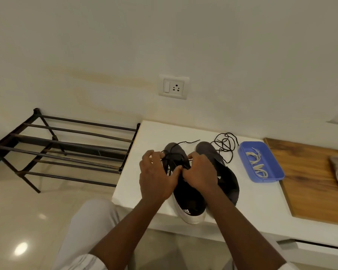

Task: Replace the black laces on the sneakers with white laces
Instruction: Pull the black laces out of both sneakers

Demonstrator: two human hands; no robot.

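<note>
1. Head view: the right sneaker [228, 182] looks already stripped, and its loose black lace [225, 147] lies at 1 o'clock on the table [137, 172].
2. Left hand [156, 176] and right hand [200, 172] both pinch the threaded lace [185, 142] over the left sneaker [189, 201].
3. White laces [257, 162] sit unused in the blue tray [268, 179], at 3 o'clock.
4. The left sneaker's heel reads "adidas".

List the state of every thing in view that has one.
Left black sneaker with white sole: still partly laced.
Threaded black cord lace: partly pulled out, one end trailing past the toe.
Right black sneaker: no lace visible.
Loose black lace: removed, coiled on the white table.
White flat laces: unused, lying in the blue plastic tray.
Left hand, right hand: both grip the threaded lace.
</note>
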